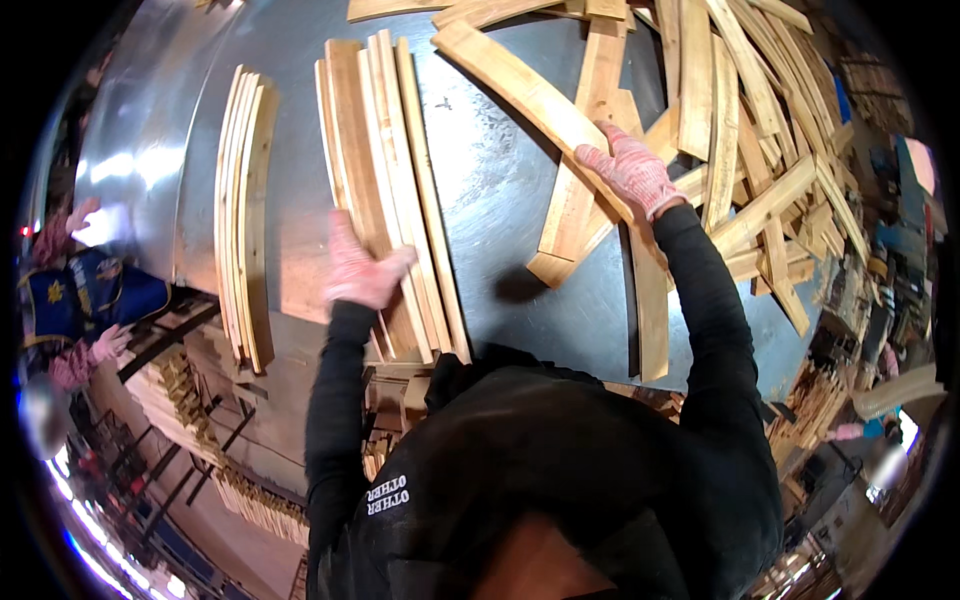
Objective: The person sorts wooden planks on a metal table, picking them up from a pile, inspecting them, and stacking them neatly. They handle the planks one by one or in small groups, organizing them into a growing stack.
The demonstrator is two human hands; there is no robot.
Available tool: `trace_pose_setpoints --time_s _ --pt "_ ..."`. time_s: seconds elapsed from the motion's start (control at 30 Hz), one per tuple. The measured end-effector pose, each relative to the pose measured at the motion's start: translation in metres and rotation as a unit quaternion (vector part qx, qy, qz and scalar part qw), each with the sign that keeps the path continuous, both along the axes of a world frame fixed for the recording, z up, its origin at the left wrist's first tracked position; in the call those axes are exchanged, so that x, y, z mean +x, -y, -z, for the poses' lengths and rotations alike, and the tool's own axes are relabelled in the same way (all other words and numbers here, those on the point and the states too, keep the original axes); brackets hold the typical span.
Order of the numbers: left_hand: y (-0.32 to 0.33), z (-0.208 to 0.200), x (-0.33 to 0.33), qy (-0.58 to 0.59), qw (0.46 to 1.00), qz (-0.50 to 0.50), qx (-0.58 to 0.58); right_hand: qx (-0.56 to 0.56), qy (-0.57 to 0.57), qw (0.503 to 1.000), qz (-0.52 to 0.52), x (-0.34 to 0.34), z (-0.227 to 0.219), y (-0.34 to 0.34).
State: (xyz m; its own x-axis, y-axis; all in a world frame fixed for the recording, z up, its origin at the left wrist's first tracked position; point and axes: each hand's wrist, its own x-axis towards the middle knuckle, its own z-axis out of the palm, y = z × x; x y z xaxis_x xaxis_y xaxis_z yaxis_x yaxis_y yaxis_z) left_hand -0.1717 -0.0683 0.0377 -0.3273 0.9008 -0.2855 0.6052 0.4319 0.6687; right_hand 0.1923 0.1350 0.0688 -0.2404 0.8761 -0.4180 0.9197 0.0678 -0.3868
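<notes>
Right grip [635,172], knit glove flecked pink and white, closed on a long, flat, pale plank [520,88] with visible grain, slanting over loose boards on the counter [485,200]. Left grip [365,272], same knit, thumb splayed wide, rests on a row of narrow slats [412,180]. Counter: grey sheet metal, shiny, scuffed. Leftward, another slat row [258,170]; rightward, a jumbled plank heap [752,215].

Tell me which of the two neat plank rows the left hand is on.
The wider row, nearer the loose pile: the left hand lies across it. The other row, narrower and farther left, has no hand on it.
</notes>
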Motion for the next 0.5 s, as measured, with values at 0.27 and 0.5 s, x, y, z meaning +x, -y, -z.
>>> trace_pose_setpoints --time_s 0.27,0.5 --pt "-0.005 0.002 0.046 -0.068 0.995 -0.066 -0.012 0.021 -0.284 0.953 0.099 -0.083 0.074 0.048" --pt "0.003 0.025 0.05 -0.084 0.991 -0.062 0.089 -0.062 -0.389 0.884 0.252 -0.158 0.063 0.095"
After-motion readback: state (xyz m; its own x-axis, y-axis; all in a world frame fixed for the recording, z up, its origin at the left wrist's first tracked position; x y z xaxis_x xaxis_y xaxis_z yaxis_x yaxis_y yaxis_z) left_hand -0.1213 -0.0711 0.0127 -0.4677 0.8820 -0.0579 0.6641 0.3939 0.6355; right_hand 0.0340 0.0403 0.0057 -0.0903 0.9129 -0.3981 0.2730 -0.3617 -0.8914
